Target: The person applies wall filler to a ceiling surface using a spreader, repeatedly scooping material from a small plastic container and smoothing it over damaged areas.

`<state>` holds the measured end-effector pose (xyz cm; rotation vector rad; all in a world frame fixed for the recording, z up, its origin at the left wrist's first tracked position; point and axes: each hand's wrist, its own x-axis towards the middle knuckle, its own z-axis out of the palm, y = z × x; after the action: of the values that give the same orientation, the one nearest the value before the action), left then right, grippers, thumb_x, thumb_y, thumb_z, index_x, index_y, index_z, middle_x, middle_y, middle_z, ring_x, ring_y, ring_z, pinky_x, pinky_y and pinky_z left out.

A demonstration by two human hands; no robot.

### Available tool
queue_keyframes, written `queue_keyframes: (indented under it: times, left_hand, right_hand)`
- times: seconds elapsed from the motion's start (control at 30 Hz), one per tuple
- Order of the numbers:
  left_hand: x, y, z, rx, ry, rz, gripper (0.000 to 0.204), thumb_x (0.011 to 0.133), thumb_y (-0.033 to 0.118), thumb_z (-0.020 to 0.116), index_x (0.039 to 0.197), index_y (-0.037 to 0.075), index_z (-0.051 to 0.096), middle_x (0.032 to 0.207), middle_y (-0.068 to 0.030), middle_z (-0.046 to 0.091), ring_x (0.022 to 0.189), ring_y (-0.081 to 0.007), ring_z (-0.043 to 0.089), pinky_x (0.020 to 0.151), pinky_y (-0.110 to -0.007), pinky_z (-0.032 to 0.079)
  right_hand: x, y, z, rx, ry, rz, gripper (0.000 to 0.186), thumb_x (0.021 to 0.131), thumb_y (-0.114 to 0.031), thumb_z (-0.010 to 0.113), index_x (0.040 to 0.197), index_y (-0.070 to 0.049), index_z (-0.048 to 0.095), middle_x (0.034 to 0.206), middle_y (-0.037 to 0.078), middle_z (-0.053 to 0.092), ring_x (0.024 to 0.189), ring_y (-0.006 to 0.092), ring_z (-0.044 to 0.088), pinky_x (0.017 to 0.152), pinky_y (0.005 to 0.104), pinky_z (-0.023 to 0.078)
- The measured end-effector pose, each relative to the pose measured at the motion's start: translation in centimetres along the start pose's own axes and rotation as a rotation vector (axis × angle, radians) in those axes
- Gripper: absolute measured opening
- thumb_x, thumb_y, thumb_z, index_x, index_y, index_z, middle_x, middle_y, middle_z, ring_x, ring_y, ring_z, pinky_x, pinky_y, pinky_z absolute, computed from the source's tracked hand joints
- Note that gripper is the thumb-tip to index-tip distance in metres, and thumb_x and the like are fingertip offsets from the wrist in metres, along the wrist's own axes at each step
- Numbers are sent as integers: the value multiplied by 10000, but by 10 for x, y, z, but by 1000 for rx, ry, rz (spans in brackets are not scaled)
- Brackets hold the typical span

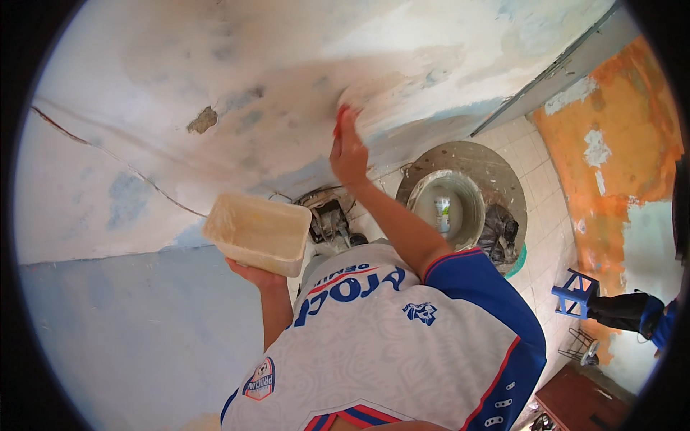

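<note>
A translucent rectangular plastic tub [269,248] with pale residue inside is held up by my left hand [253,273], which grips it from below. My right hand [349,159] is raised to the wall, its fingers closed round a red-handled tool [345,115]. The tool's pale far end is at the wall surface and too blurred to tell whether it is a brush or a putty knife. The wall [402,50] is patchy white, beige and blue around it. Left of the tool, a rough hole [202,120] shows in the plaster.
A bucket [471,208] with a small container [442,214] inside stands on a round grey board [449,154] at right. Black plastic [501,233] lies beside it. A crack [144,176] crosses the wall. A blue stool [575,293] stands by the orange wall [611,122].
</note>
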<state>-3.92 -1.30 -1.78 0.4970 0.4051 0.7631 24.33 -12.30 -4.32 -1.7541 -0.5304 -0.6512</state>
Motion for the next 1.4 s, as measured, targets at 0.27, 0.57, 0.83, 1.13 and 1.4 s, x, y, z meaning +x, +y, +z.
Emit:
queue_keyframes:
  times: [0.27,0.57,0.83,1.13,1.4]
  left_hand:
    - [-11,11,-4,-27,8,3,797,1008,728,439,1601,195,404,1605,-51,463,1452,-309,472,1190,-508,440]
    - [-7,11,6,7,-28,24,808,1002,734,444,1603,195,400,1610,-54,457,1450,-314,475,1186,-513,444]
    - [-8,15,-3,-7,-46,71,818,997,733,458,1610,195,390,1619,-60,449,1464,-326,462,1197,-522,434]
    - [-5,15,3,41,14,75,822,1001,733,449,1614,189,380,1633,-58,431,1469,-319,458,1200,-517,431]
    - [-7,13,0,27,-35,44,791,1014,716,436,1607,194,391,1621,-58,446,1459,-314,471,1195,-505,439]
  right_hand:
    - [17,39,-55,-153,137,140,423,1084,-93,510,1499,-71,588,1197,202,757,750,339,725,639,404,557]
    - [-24,-14,-16,107,-29,-74,410,1082,-105,529,1483,-88,610,1201,215,753,851,348,757,703,412,577]
    - [43,57,-68,-236,259,248,404,1075,-89,528,1467,-74,620,1217,205,751,946,357,763,765,412,585]
    - [-25,21,-48,-67,4,122,412,1060,-56,533,1463,-66,618,1236,193,750,971,371,760,768,420,588]
    - [23,64,-31,-140,213,75,462,1047,-68,544,1508,-88,573,1290,208,721,1047,403,737,838,429,587]
